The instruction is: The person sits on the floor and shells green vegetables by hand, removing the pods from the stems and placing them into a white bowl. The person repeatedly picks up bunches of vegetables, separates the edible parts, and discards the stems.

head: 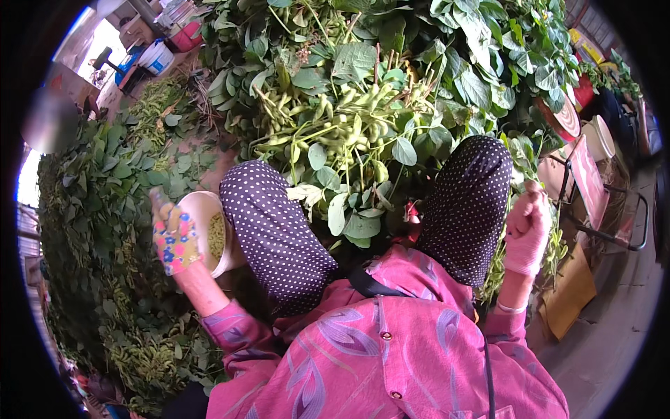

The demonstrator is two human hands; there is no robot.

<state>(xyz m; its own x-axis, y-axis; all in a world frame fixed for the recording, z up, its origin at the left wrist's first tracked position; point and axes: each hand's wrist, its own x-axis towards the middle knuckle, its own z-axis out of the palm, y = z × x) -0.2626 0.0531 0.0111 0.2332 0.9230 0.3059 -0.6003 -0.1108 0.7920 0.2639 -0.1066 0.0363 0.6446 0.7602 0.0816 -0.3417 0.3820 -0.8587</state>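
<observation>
My left hand point(175, 235), in a flower-patterned glove, is beside a white bucket point(234, 246) by my left knee. Its slightly blurred fingers are extended, with nothing seen in them. Small yellow-green pieces point(215, 235), perhaps shelled beans, lie inside the bucket. To the right of my right knee, my right hand point(528, 222) wears a pale pink glove, its fingers curled. Podded green stems point(557, 254) show behind it; whether it grips one is hidden. Ahead of my knees lies a bunch of soybean pods on stems point(345, 125).
Leafy soybean plants point(471, 47) are heaped ahead, and more plants point(104, 220) cover the left side. At right stand a metal-framed folding seat point(589, 183) and a piece of brown cardboard point(570, 293) on the floor. A white-and-blue bucket point(156, 57) sits far left.
</observation>
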